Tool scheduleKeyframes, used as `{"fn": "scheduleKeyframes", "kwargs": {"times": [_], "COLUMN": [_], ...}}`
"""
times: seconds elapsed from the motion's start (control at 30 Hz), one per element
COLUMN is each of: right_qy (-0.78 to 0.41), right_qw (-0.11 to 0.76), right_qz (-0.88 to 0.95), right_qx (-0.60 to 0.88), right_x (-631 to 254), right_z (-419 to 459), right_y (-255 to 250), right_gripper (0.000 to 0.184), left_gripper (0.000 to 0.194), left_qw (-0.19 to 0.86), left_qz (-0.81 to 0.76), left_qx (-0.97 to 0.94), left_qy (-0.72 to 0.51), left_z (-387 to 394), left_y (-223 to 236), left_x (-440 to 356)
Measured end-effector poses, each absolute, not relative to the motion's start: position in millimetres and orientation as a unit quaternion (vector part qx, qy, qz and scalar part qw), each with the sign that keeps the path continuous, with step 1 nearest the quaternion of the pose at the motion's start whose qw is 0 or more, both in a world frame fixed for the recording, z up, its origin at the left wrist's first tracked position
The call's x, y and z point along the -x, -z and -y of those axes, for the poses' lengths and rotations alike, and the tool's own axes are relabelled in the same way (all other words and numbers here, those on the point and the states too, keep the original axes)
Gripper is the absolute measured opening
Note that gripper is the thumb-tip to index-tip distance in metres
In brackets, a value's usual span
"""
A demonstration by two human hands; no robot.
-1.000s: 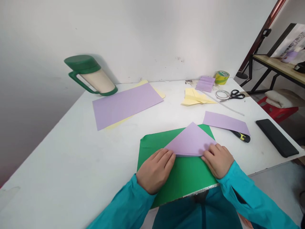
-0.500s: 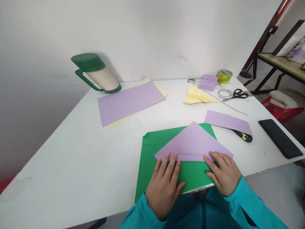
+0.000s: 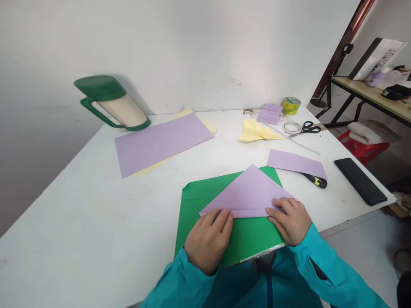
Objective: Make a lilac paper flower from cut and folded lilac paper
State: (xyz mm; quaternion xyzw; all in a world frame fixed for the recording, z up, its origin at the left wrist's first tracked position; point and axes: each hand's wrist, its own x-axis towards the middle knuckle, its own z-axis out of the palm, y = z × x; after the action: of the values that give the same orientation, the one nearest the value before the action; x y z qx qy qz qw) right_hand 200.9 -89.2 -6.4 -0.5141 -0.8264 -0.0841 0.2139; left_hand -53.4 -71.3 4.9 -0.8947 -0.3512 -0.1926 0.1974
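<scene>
A sheet of purple paper (image 3: pixel 252 188), folded into a triangle with a narrow crease strip along its bottom edge, lies on a green board (image 3: pixel 202 192). My left hand (image 3: pixel 210 237) has its fingers bent together over the paper's lower left edge; its thumb is hidden. At the lower right edge my right hand (image 3: pixel 290 220) is closed, fingertips and thumb at the paper. The triangle's point faces away from me. The right corner is partly covered by my right hand.
Beyond the board are a purple strip (image 3: pixel 297 163) over a black and yellow cutter (image 3: pixel 316 180), a yellow paper plane (image 3: pixel 257 131), scissors (image 3: pixel 306 128) and tape rolls (image 3: pixel 291 105). A black phone-like slab (image 3: pixel 360 181) lies right. Purple sheets (image 3: pixel 160 141) and a green-lidded jug (image 3: pixel 117 105) stand left.
The view has turned slightly right. My left fingers, spread flat before, have drawn together and bent at the paper's edge. My right fingers have curled more closely at the right side.
</scene>
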Motion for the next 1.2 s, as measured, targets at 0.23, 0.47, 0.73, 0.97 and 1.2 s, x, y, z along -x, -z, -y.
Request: {"fn": "scheduleKeyframes", "kwargs": {"times": [0.23, 0.47, 0.73, 0.97, 1.2], "right_qy": [0.048, -0.012, -0.007, 0.002, -0.004], "right_qw": [0.206, 0.185, 0.205, 0.206, 0.225], "right_qz": [0.816, 0.774, 0.793, 0.811, 0.799], "right_qx": [0.538, 0.606, 0.574, 0.548, 0.558], "right_x": [-200.5, -197.1, -203.3, -207.3, -209.0], "right_z": [69.5, 54.6, 50.0, 48.5, 48.8], "right_y": [7.4, 13.4, 13.3, 15.4, 20.0], "right_gripper": [0.026, 0.017, 0.019, 0.026, 0.027], "left_gripper": [0.029, 0.024, 0.023, 0.041, 0.061], "left_qw": [0.058, -0.103, -0.030, 0.070, 0.046], "left_qz": [0.359, 0.483, 0.542, 0.440, 0.501], "left_qx": [0.901, 0.835, 0.800, 0.875, 0.854], "left_qy": [0.235, 0.243, 0.255, 0.190, 0.133], "left_z": [38.1, 24.4, 30.1, 77.5, 90.0], "left_y": [-6.3, -2.8, -1.3, 1.2, 8.0], "left_x": [60.1, 60.9, 70.2, 3.0, 2.9]}}
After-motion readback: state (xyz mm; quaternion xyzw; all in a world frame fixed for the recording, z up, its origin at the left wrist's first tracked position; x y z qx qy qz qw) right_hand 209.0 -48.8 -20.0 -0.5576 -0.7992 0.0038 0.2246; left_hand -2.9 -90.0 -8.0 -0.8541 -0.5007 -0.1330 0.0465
